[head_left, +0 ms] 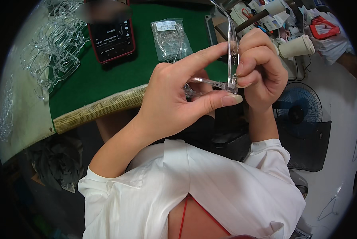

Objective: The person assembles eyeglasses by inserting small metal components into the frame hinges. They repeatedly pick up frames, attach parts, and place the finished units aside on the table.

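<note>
A clear plastic eyeglass frame [231, 51] is held up in front of me above the table's near edge, one temple arm pointing upward. My left hand [174, 93] is closed around the front of the frame, its thumb by the hinge corner and its index finger stretched toward the upright temple. My right hand [262, 67] pinches at the hinge with curled fingers; whether a small part sits between its fingertips is too small to tell. Part of the frame's front is hidden behind my left hand. Beyond it lies a clear bag of small metal parts [169, 38] on the green mat.
A heap of clear eyeglass frames [57, 38] lies at the far left. A red-cased phone [111, 40] rests on the green table mat [77, 91], edged by a gold strip [102, 106]. To the right are a white cup [298, 47], cluttered tools and a blue fan [300, 105].
</note>
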Available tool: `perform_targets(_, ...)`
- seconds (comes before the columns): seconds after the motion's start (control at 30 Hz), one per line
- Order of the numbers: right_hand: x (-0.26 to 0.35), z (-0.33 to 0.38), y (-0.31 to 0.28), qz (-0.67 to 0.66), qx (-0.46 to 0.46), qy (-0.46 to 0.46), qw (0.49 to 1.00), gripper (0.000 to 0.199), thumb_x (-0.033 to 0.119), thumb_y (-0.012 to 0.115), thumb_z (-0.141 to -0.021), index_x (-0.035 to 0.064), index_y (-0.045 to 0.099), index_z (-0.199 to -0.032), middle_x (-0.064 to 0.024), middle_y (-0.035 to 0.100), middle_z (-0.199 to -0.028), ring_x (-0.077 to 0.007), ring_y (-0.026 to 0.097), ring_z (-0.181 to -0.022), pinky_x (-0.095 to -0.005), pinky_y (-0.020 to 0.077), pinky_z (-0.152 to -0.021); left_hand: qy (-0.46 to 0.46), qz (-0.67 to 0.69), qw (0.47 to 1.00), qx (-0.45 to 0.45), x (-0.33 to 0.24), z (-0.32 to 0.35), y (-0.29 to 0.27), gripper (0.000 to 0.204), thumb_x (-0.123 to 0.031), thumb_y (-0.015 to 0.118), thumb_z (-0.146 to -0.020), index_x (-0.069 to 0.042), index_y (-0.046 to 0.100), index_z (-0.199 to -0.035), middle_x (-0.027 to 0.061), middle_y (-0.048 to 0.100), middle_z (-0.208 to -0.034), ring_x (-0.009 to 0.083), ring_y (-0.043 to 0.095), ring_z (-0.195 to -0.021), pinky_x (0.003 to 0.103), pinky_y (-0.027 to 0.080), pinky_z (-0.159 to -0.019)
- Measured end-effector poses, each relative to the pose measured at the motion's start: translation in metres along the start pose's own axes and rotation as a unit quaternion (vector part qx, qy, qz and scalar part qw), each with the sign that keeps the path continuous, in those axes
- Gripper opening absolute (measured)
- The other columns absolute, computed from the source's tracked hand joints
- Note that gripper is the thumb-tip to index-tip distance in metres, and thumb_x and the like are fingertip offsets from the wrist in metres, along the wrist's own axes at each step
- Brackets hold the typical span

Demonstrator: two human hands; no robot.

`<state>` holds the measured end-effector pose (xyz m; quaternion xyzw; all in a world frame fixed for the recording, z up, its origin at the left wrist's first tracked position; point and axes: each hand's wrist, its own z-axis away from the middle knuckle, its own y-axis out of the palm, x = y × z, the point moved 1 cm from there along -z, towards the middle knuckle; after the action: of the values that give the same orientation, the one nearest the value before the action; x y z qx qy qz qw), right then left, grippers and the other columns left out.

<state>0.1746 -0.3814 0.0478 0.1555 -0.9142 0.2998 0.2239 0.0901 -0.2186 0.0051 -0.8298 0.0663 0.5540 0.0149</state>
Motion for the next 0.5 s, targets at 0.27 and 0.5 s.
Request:
perform_targets(0.27, -0.004, -0.0027, -0.0025, 0.01, 0.002, -0.019, 1.0, 0.015, 0.013, 0.074, -0.07, 0.0017, 0.064, -0.074, -0.0051, 0.057, -0.078, -0.0146, 0.05, -0.073, -0.0235, 0.038, -0.061, -0.061, 0.09, 0.994, 0.018, -0.0026, 0.0006, 0.0016, 0.066, -0.008, 0.075, -0.074, -0.001, 0.047, -0.134, 0.0052, 0.064, -0.073, 0.0083, 0.06, -0.061, 0.019, 0.047, -0.055)
perform_targets(0.5, -0.009, -0.0062, -0.0048, -0.004, 0.02, -0.031, 0.999, 0.016, 0.008, 0.076, -0.065, 0.0025, 0.065, -0.075, -0.0036, 0.056, -0.079, -0.0144, 0.049, -0.076, -0.0236, 0.0367, -0.063, -0.071, 0.098, 0.993, 0.014, -0.0014, 0.0003, 0.0006, 0.067, -0.009, 0.076, -0.074, -0.001, 0.048, -0.134, 0.0066, 0.066, -0.078, 0.0085, 0.061, -0.062, 0.019, 0.048, -0.056)
